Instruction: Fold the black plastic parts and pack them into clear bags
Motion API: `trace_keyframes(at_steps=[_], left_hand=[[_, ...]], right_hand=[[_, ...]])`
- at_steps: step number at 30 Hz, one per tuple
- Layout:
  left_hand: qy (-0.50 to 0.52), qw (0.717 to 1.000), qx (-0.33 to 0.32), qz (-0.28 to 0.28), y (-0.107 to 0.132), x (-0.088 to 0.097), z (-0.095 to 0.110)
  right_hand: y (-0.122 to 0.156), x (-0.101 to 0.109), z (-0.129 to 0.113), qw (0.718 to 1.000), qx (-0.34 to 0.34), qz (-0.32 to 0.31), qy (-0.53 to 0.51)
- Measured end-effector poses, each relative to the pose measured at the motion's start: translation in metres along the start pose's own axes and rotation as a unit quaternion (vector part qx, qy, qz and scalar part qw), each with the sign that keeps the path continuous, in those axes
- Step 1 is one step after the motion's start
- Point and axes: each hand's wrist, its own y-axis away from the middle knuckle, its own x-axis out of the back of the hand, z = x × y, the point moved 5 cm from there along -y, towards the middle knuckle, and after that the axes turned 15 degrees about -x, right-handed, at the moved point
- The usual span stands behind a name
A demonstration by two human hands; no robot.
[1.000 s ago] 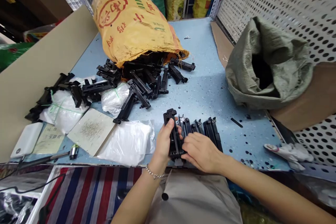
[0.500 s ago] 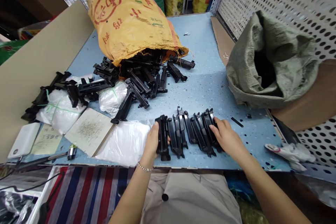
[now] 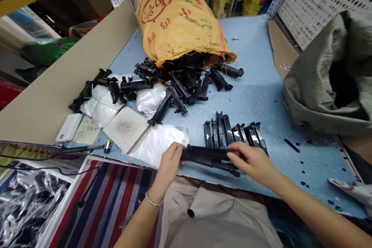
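My left hand (image 3: 171, 157) and my right hand (image 3: 252, 162) hold a long black plastic part (image 3: 206, 152) sideways between them, near the table's front edge. The left is closed on one end, while the right pinches the other end with thumb and fingers. A second black part shows just under it; whether it is held as well I cannot tell. Right behind my hands stands a row of similar black plastic parts (image 3: 220, 131), side by side. Flat clear plastic bags (image 3: 158, 143) lie just beyond my left hand.
A yellow woven sack (image 3: 180, 27) spills a heap of black parts (image 3: 177, 89) on the blue table (image 3: 250, 66). An olive sack (image 3: 314, 85) stands open at right. At left are a speckled square board (image 3: 126, 128), tied plastic bundles (image 3: 100, 104), a white box (image 3: 69, 128) and a corded tool (image 3: 87, 148).
My left hand has lifted black parts from the row's left end and turned them sideways. My right hand has left the row's right end and grips the other end. The view has swung left.
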Motion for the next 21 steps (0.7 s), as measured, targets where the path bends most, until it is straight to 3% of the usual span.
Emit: trace_keyframes(at_steps=[3, 7, 10, 14, 17, 21], left_hand=[[0.021, 0.999, 0.004, 0.038, -0.007, 0.003, -0.022], [0.076, 0.996, 0.033, 0.040, -0.008, -0.004, -0.032], [0.062, 0.998, 0.014, 0.028, -0.006, -0.003, -0.023], [0.011, 0.999, -0.040, 0.017, -0.003, -0.001, 0.001], [-0.027, 0.997, -0.075, 0.006, -0.002, -0.003, 0.016], [-0.007, 0.997, -0.074, -0.019, -0.006, -0.009, 0.013]], right_hand=[[-0.008, -0.005, 0.010, 0.994, -0.097, 0.009, -0.042], [-0.003, -0.006, -0.002, 0.995, -0.081, 0.007, -0.049], [0.010, -0.001, -0.018, 0.999, -0.038, -0.016, -0.031], [0.022, 0.003, -0.023, 0.996, -0.050, -0.071, -0.011], [0.027, 0.002, -0.019, 0.996, -0.055, -0.070, 0.001], [0.030, 0.003, 0.002, 0.989, -0.137, -0.053, -0.034]])
